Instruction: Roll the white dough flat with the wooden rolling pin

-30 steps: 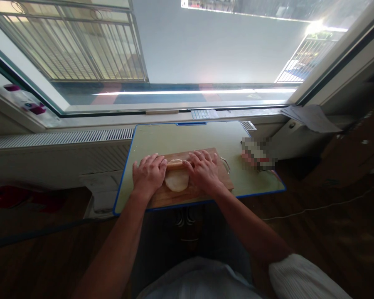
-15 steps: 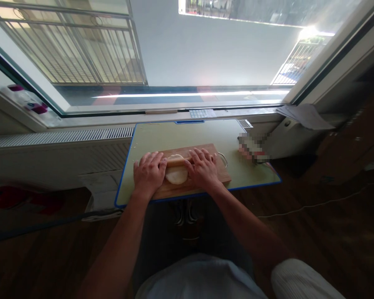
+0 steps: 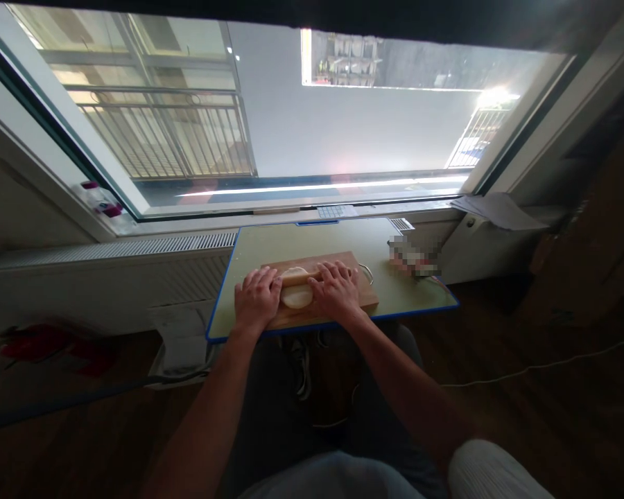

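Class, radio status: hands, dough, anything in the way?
Left hand, right hand on rolling pin. Dough beneath, on board. Pixelated item on table, apart from hands.

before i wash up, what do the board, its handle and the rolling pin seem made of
Board: probably wood, matte, brown and faintly streaked. Handle: likely metal, a shiny silvery loop. Rolling pin: perhaps smooth wood, given its tan colour.
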Tool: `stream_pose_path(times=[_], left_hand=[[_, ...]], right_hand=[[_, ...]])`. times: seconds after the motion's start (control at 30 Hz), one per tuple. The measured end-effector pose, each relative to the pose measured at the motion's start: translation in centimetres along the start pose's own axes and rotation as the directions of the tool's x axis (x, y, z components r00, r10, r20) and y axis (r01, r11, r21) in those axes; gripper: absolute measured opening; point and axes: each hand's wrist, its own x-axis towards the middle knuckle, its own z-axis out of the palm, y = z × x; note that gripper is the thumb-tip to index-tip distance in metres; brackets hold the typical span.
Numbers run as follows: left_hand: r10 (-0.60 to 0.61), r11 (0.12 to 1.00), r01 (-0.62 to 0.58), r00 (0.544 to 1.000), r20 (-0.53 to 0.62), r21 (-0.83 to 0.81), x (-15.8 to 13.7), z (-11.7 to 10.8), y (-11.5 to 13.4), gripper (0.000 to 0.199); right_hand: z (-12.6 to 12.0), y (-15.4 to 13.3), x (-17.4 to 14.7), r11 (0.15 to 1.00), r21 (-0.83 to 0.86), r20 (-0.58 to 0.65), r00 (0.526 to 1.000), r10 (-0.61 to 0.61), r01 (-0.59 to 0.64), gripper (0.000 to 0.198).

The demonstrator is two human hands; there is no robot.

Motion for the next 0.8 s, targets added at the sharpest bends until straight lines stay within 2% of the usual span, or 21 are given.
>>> stream_pose_path(times=[0.37,0.8], left_hand=[[-0.011,1.000,0.011,1.000,0.004,-0.008,-0.6,-0.3,0.0,0.049],[0.010,0.999,-0.012,0.999,-0.051,-0.038,-0.8,0.5,-0.1,0.051]], right_hand=[[-0.9,-0.1,-0.6,0.999,0.033,0.034,0.999,-0.004,0.003,0.053],[0.5,0.0,-1.3,1.000,0.000,-0.059,0.998,0.011,-0.011,0.053]])
